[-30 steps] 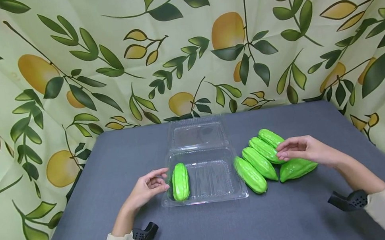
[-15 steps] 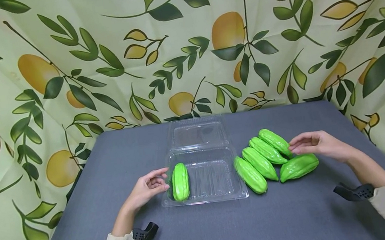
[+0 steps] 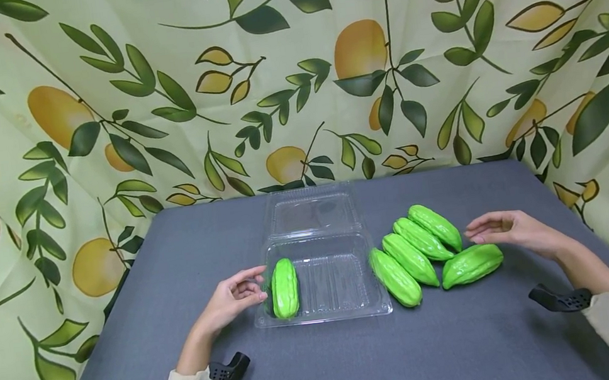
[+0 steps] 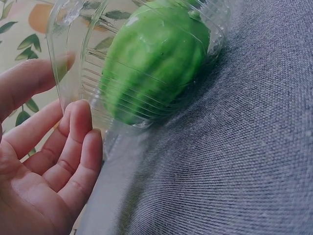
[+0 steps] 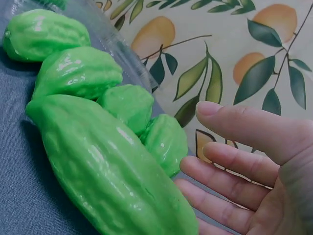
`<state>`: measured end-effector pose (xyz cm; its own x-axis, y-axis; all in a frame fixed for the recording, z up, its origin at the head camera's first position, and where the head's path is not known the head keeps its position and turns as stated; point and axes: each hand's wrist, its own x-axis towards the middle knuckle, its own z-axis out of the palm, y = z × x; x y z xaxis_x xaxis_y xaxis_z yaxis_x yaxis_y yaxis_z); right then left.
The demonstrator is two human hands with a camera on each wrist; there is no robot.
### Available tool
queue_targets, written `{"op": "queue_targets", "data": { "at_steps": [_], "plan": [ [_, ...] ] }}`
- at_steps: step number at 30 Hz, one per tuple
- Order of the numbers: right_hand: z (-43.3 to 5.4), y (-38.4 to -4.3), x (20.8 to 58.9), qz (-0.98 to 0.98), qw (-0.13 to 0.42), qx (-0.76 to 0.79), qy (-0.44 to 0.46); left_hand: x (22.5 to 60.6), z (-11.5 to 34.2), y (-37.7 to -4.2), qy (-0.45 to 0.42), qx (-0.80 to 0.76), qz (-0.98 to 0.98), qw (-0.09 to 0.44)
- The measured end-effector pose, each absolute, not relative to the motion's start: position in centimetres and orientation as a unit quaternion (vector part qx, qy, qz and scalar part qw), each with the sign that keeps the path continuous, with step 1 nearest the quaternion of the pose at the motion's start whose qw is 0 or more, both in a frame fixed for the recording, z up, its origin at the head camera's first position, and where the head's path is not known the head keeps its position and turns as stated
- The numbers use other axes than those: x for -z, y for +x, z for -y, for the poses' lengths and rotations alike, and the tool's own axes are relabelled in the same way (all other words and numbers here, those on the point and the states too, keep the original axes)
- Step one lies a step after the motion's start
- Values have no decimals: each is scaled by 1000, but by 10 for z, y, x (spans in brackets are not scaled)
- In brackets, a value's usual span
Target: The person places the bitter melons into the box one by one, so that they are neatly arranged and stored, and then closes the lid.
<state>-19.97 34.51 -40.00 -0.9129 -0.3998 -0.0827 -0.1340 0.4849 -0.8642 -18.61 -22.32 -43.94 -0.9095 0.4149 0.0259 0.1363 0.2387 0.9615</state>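
One glossy bright-green ribbed gourd (image 3: 285,289) lies lengthwise by the left wall of a clear, thin plastic clamshell container (image 3: 339,284), a position judged to leave its remaining width usable. The ridged lid (image 3: 314,214) lies folded back toward the far edge of the grey, cloth-covered bench (image 3: 461,348). Left hand (image 3: 238,296): fingers loosely bent, grasping nothing, at the container's left rim, presumably to steady it; contact unconfirmed. Toward the bench's right edge lie five similar tapered gourds (image 3: 411,259), four slanted side by side. Right hand (image 3: 521,233): fingers released, just beside them.
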Motion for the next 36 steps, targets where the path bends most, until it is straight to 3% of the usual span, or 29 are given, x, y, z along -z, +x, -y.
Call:
{"op": "queue_targets", "data": {
  "at_steps": [17, 36],
  "plan": [
    [-355, -200, 418, -852, 200, 447, -188, 438, 223, -187, 178, -596, -773, 125],
    [-357, -195, 431, -844, 172, 438, -258, 439, 225, -185, 178, -590, -778, 125]
  ]
}}
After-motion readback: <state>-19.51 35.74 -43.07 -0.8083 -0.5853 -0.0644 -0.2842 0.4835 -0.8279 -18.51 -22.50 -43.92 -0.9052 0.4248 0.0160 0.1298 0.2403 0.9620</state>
